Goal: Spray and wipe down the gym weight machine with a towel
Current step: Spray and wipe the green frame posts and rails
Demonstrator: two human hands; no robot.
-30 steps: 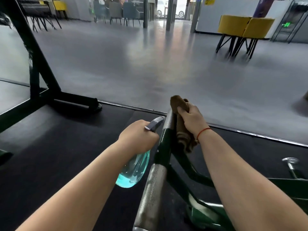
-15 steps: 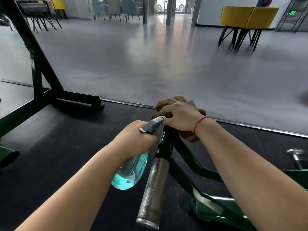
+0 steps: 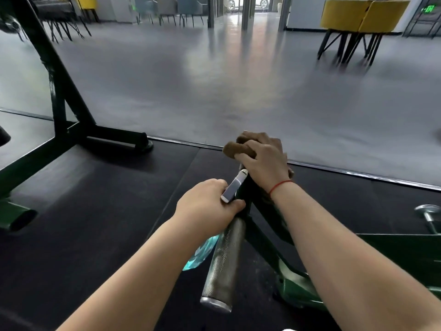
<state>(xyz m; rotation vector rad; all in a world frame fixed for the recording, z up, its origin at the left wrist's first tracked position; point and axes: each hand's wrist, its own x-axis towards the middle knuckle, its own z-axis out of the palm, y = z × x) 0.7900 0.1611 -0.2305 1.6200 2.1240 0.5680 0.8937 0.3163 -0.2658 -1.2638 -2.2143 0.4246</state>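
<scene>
A dark green weight machine arm (image 3: 267, 237) rises in front of me, with a knurled metal handle (image 3: 224, 263) pointing down toward me. My right hand (image 3: 265, 161) presses a brown towel (image 3: 236, 148) over the top end of that arm. My left hand (image 3: 210, 206) grips a spray bottle (image 3: 198, 256) of turquoise liquid just left of the handle; its grey nozzle (image 3: 235, 186) points up toward the towel. Most of the bottle is hidden behind my left hand and forearm.
Another dark green machine frame (image 3: 59, 96) stands on the black rubber mat (image 3: 95, 211) at left. Glossy grey floor stretches beyond a metal floor strip (image 3: 358, 174). Yellow chairs (image 3: 358, 17) sit at the far right. A chrome peg (image 3: 428, 217) sticks up at right.
My right hand slid the towel up the arm and now caps its top end. My left hand with the bottle moved right, close against the handle.
</scene>
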